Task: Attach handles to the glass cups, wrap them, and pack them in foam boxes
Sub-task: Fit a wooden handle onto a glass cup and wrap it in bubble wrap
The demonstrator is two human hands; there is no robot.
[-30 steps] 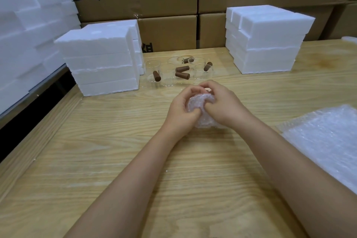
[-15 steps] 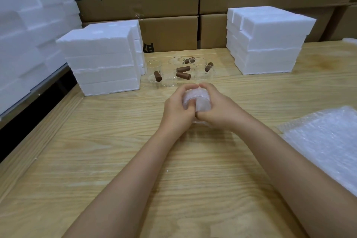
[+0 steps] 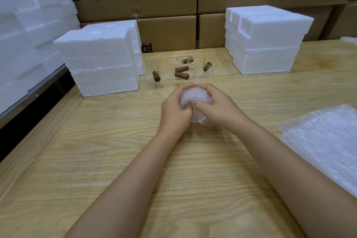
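Barely shifted, left hand [image 3: 174, 111] and right hand [image 3: 218, 106] clasp the bubble-wrapped cup [image 3: 193, 96], fingers curled round it.

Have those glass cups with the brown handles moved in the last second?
No. The glass cups stand where they did, in the gap between the left foam stack and the right foam stack.

Glass cups [image 3: 170, 72] between two foam stacks [image 3: 100, 63] [image 3: 266, 40], behind the bundle [image 3: 195, 102].

wrapped bundle [image 3: 195, 100] was held at centre | glass cups [image 3: 168, 78] with brown handles [image 3: 182, 75] were clustered behind | foam boxes [image 3: 100, 58] were stacked alongside
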